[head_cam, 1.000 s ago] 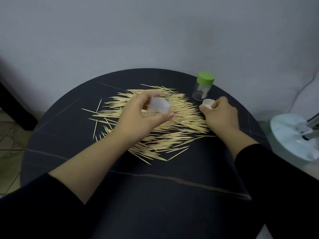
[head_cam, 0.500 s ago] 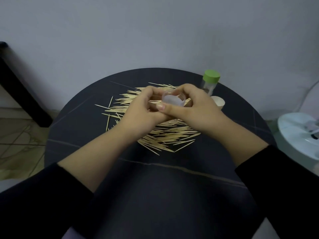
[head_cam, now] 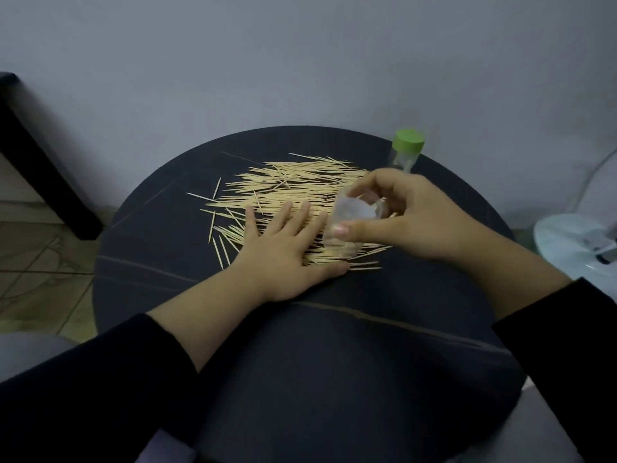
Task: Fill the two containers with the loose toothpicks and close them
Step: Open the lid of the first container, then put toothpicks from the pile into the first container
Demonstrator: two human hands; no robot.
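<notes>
A: Where are the toothpicks [head_cam: 293,192]?

B: Loose in a wide, pale heap on the far half of the counter [head_cam: 334,379], most of them lying roughly crosswise. A few strays sit off the heap toward the left edge.

A: And the two containers?

B: The clear container [head_cam: 352,225] is at the near right side of the heap, in the right hand [head_cam: 424,222]. The thumb presses its near side and the fingers curl over the top and far side. It has no lid on. I cannot tell whether its base touches the toothpicks under it.

A: The other one?

B: The green-lidded container [head_cam: 405,152] stands upright at the far right edge of the counter, just beyond the right hand, lid on, apart from the fingers.

A: What is the left hand [head_cam: 287,248] doing?

B: It lies flat, palm down, on the near left part of the heap. The fingers are straight and spread, pointing toward the far edge, and the thumb stretches right along the heap's near border. It grips nothing. Its fingertips sit just beside the clear container.

A: Anything around the counter?

B: Black sleeves [head_cam: 83,379] cover both forearms up to near the wrists. A white rounded base [head_cam: 574,248] sits off the right edge, a dark furniture leg [head_cam: 40,168] off the left, and a plain wall [head_cam: 300,61] behind.
</notes>
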